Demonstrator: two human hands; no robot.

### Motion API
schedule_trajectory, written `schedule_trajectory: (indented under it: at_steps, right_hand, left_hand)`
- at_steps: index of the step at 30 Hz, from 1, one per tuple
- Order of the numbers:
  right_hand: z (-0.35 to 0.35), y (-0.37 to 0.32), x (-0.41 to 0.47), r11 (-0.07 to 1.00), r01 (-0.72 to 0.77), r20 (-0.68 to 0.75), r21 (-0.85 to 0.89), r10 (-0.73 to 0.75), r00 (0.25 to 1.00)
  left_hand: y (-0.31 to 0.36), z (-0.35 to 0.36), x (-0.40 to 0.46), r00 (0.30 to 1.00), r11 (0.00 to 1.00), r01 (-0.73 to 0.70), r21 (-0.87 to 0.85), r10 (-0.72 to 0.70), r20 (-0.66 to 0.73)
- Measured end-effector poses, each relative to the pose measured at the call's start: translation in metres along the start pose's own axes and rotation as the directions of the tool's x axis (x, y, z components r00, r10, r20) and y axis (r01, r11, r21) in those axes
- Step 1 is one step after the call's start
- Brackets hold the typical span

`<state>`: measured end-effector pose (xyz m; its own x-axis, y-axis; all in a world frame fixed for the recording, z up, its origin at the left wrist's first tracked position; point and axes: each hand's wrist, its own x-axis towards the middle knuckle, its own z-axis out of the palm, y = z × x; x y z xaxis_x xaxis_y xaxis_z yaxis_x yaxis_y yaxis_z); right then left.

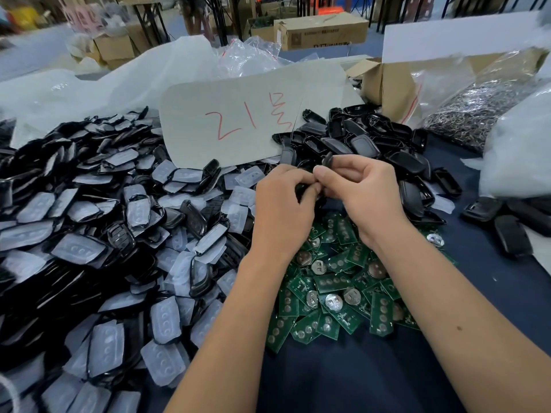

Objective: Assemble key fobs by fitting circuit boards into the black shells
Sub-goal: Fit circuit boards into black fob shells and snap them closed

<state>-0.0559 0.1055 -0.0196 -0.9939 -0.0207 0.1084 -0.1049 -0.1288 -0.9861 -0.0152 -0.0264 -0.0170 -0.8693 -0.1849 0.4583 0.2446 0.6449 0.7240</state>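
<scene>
My left hand (283, 207) and my right hand (363, 192) meet above the table and together grip one black shell (327, 161), mostly hidden by the fingers; only its top edge and a dark bit between the hands show. Whether a board sits inside it cannot be seen. Beneath my wrists lies a pile of green circuit boards (337, 293) with round silver battery clips. Behind my hands lies a heap of empty black shells (366, 144). A large heap of black shell halves with whitish rubber pads (98, 242) fills the left side.
A grey card with red writing (238, 120) leans behind the heaps. An open cardboard box (387, 84) and a clear bag of metal rings (477, 111) stand at the back right. White plastic bags (518, 150) lie at right, with loose black shells (507, 231) on the dark blue cloth (357, 383).
</scene>
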Motion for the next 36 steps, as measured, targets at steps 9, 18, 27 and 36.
schedule_trajectory:
  at_steps: [9, 18, 27, 36]
  right_hand:
    - [-0.015, -0.010, 0.005, 0.910, -0.269, 0.270, 0.317, 0.185, 0.945]
    - [-0.015, -0.010, 0.003, 0.900, -0.306, 0.316, 0.310, 0.207, 0.926]
    - [-0.012, -0.010, 0.001, 0.939, -0.265, 0.257, 0.221, 0.207, 0.944]
    - [-0.005, -0.006, -0.001, 0.981, -0.162, 0.131, 0.109, 0.147, 0.980]
  left_hand:
    - [-0.005, -0.007, 0.003, 0.885, 0.745, 0.411, -0.526, -0.465, 0.033]
    - [-0.011, -0.009, 0.006, 0.817, 0.556, 0.479, -0.679, -0.566, 0.114]
    - [-0.011, -0.007, 0.007, 0.805, 0.590, 0.494, -0.639, -0.588, 0.079]
    - [-0.003, -0.005, 0.002, 0.931, 0.874, 0.302, -0.380, -0.355, -0.077]
